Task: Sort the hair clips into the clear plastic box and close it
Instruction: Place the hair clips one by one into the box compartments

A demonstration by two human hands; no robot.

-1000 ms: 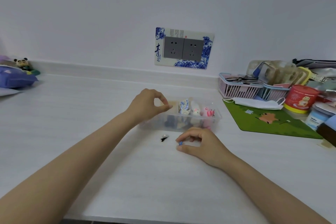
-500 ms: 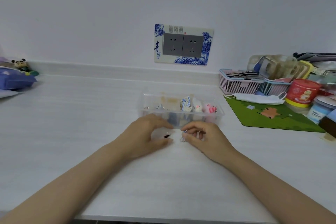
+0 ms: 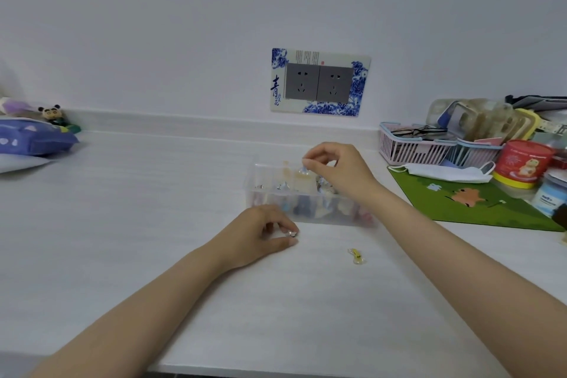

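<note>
Barely, blurred clip point(image 3: 304, 169) in right hand point(image 3: 336, 169)

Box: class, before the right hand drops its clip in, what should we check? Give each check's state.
1. Right hand pinches a clip: ok.
2. That clip is over the open box: ok.
3. Which compartment lies under it: cannot tell.
4. Left hand pinches a second clip down at the table: ok.
5. All clips boxed: not ok, a yellow clip lies on the table.
6. Lid at hand for closing: cannot tell, none in view.
</note>
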